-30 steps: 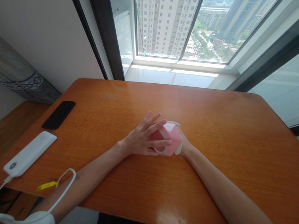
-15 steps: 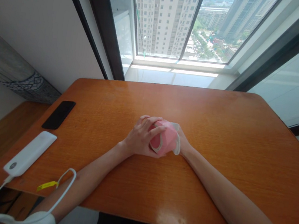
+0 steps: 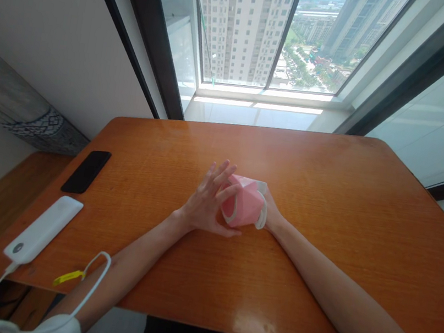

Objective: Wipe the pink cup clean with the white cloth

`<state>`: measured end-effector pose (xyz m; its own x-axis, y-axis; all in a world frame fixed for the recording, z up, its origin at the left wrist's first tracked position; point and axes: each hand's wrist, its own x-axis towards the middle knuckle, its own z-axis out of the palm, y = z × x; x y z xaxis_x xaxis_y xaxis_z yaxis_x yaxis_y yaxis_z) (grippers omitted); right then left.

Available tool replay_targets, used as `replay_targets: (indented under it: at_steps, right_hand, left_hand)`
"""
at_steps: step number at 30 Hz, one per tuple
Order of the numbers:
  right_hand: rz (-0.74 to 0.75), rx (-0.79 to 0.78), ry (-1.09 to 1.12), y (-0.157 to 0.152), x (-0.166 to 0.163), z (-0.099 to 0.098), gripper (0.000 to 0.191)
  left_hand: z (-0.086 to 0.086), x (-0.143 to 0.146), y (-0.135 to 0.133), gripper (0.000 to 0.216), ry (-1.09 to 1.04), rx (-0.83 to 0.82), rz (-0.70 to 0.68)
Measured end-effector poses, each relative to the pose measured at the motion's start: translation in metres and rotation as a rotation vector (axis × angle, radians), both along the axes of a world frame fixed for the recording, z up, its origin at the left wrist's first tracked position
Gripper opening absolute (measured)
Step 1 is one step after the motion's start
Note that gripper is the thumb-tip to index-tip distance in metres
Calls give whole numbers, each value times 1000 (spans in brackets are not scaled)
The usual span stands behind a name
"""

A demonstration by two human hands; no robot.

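Note:
A pink faceted object with white edges point(image 3: 246, 206) sits between my two hands at the middle of the orange wooden table point(image 3: 325, 204). My left hand point(image 3: 207, 204) rests against its left side, fingers spread and stretched upward, thumb lying under it on the table. My right hand point(image 3: 270, 212) is mostly hidden behind the object and holds it from the right side; only the wrist and a little of the palm show.
A black phone point(image 3: 86, 171) lies near the table's left edge. A white power bank point(image 3: 44, 229) lies closer to me, with a white cable and yellow tag point(image 3: 76, 276) hanging off the front edge. A large window stands beyond the table's far edge.
My left fingers, curled over the pink object half a second ago, have spread open again. The object has turned slightly between my hands.

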<state>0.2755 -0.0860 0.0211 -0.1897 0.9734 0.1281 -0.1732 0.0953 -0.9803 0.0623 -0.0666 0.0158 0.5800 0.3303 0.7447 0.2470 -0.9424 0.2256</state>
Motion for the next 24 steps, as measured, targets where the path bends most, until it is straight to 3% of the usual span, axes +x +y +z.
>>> replay_targets:
  at_steps: [3, 6, 10, 15, 20, 24]
  right_hand:
    - [-6, 7, -29, 1, 1, -4, 44]
    - [-6, 18, -50, 2, 2, -8, 43]
    - [-4, 38, -18, 2, 1, -7, 43]
    - [56, -2, 109, 1, 1, -4, 67]
    - [64, -8, 75, -1, 2, -3, 66]
    - [69, -16, 92, -4, 1, 0, 73]
  left_hand:
    - [-2, -1, 2, 112, 37, 86, -52]
    - [0, -1, -1, 99, 33, 43, -15]
    - [5, 0, -5, 104, -11, -39, 70]
    - [13, 3, -10, 113, -43, -127, 103]
    - [14, 7, -12, 104, -116, -284, 98]
    - [10, 9, -14, 95, -180, -557, 134]
